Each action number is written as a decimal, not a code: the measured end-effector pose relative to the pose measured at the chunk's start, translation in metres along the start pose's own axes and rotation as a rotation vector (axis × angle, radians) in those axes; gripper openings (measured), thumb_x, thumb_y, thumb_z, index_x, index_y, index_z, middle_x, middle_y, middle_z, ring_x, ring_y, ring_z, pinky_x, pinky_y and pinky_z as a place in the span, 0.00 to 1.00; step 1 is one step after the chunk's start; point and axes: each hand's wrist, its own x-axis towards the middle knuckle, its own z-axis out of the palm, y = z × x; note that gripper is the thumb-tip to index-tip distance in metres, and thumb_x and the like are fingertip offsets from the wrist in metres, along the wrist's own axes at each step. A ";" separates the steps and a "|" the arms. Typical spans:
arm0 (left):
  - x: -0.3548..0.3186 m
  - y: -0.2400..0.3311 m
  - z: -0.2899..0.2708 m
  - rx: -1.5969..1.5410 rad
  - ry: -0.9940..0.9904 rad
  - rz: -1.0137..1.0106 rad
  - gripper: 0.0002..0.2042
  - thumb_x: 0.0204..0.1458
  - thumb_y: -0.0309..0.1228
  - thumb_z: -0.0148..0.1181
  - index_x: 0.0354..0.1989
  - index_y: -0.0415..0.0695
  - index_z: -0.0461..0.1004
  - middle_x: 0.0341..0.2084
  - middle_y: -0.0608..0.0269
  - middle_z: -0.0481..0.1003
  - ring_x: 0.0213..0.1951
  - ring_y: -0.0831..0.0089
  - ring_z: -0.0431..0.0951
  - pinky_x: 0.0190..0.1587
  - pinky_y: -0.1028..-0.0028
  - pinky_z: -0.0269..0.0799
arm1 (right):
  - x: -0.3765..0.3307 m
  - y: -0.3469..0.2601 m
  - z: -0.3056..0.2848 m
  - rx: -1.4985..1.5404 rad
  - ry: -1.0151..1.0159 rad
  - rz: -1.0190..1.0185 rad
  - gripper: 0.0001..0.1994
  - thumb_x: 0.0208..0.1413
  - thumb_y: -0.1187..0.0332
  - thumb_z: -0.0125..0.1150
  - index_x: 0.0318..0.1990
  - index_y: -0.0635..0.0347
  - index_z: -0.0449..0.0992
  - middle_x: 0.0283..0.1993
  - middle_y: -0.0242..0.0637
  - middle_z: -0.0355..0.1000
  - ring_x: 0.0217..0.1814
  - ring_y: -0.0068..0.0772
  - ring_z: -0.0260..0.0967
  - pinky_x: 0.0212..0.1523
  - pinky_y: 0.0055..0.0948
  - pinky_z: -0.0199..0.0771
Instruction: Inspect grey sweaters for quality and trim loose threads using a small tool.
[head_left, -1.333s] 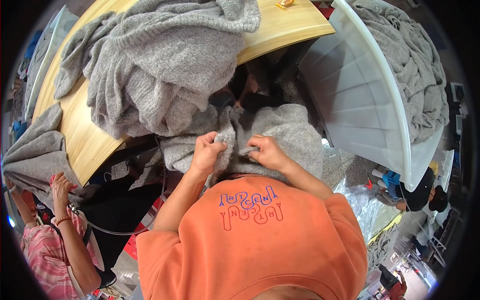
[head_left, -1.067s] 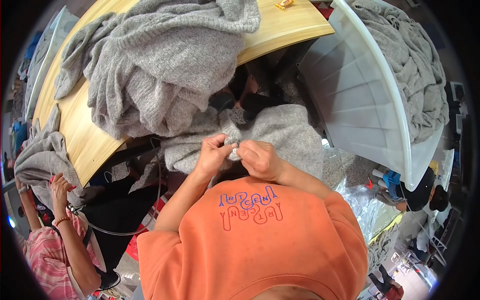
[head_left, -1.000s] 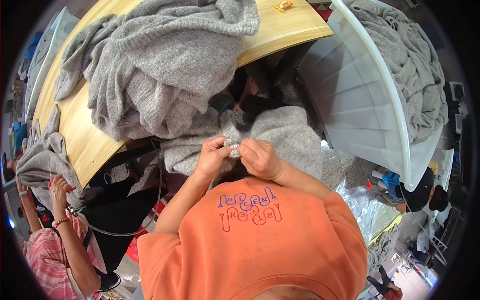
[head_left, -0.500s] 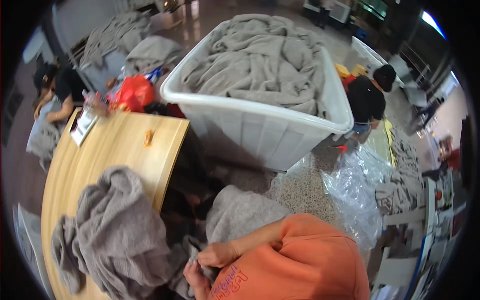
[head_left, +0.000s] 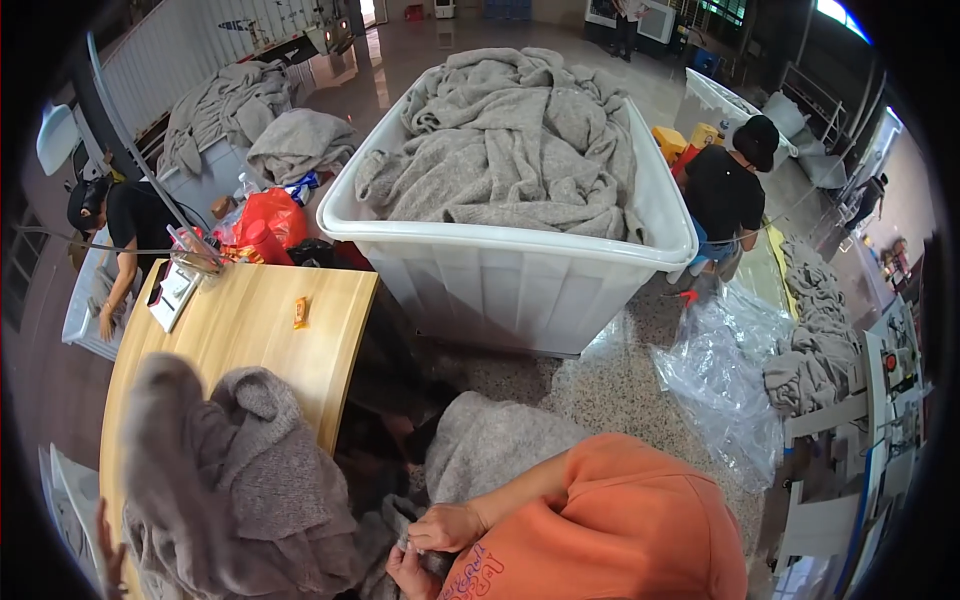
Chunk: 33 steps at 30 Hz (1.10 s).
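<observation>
Both hands are bunched up on the grey knit cloth (head_left: 480, 455) that's draping over the person's lap, right at the bottom of the view: the right hand (head_left: 447, 527) is pinching a fold of it with fingers closed tight, and the left hand (head_left: 408, 573) is sitting just under it with fingers curled into the same fabric. Just to the left, a heap of grey knits (head_left: 230, 480) is piling over the near end of the wooden worktop (head_left: 250, 330). Farther up that worktop a small orange packet (head_left: 300, 312) is lying flat, and a clear stand with a white card (head_left: 180, 280) is sitting at the far corner, beside a red bag (head_left: 268, 215). A big white tub (head_left: 520, 280) stuffed with grey blankets is standing past the worktop, and crumpled clear plastic wrap (head_left: 720, 370) is lying on the floor to its right.
</observation>
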 end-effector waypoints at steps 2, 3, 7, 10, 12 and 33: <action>-0.002 0.000 -0.001 0.037 -0.025 0.032 0.03 0.46 0.22 0.50 0.28 0.35 0.69 0.21 0.68 0.70 0.23 0.83 0.67 0.26 0.84 0.61 | 0.000 0.001 0.001 0.123 -0.046 0.134 0.03 0.39 0.73 0.51 0.23 0.62 0.65 0.27 0.39 0.61 0.24 0.40 0.64 0.19 0.34 0.63; -0.003 0.000 -0.003 0.074 -0.049 0.061 0.03 0.45 0.21 0.50 0.27 0.35 0.69 0.22 0.68 0.70 0.23 0.83 0.67 0.27 0.83 0.62 | 0.000 0.003 0.001 0.118 -0.037 0.126 0.03 0.39 0.73 0.51 0.23 0.62 0.65 0.27 0.39 0.61 0.24 0.40 0.64 0.19 0.34 0.63; -0.005 -0.001 -0.007 0.130 0.005 0.092 0.02 0.43 0.18 0.51 0.25 0.34 0.69 0.21 0.68 0.70 0.23 0.84 0.66 0.27 0.84 0.62 | 0.005 0.011 -0.001 0.376 -0.139 0.285 0.04 0.37 0.76 0.49 0.25 0.63 0.64 0.30 0.41 0.65 0.30 0.46 0.65 0.25 0.38 0.62; -0.004 -0.005 -0.008 0.203 -0.003 0.199 0.03 0.41 0.17 0.49 0.23 0.33 0.69 0.20 0.68 0.70 0.23 0.84 0.66 0.27 0.84 0.62 | 0.008 0.014 -0.002 0.486 -0.242 0.362 0.05 0.37 0.77 0.49 0.26 0.64 0.63 0.29 0.43 0.65 0.32 0.47 0.65 0.26 0.38 0.61; -0.003 -0.008 -0.009 0.216 0.057 0.243 0.04 0.39 0.16 0.47 0.23 0.33 0.69 0.20 0.68 0.70 0.23 0.84 0.65 0.27 0.84 0.62 | 0.008 0.013 -0.001 0.523 -0.239 0.401 0.05 0.37 0.77 0.49 0.26 0.64 0.63 0.28 0.44 0.66 0.32 0.47 0.65 0.26 0.38 0.61; 0.002 -0.018 0.007 1.041 0.308 0.687 0.03 0.35 0.18 0.49 0.20 0.36 0.69 0.14 0.50 0.67 0.17 0.59 0.67 0.21 0.67 0.61 | -0.008 0.009 0.030 0.138 -0.061 0.719 0.05 0.37 0.70 0.48 0.23 0.61 0.65 0.16 0.50 0.65 0.24 0.55 0.64 0.24 0.48 0.61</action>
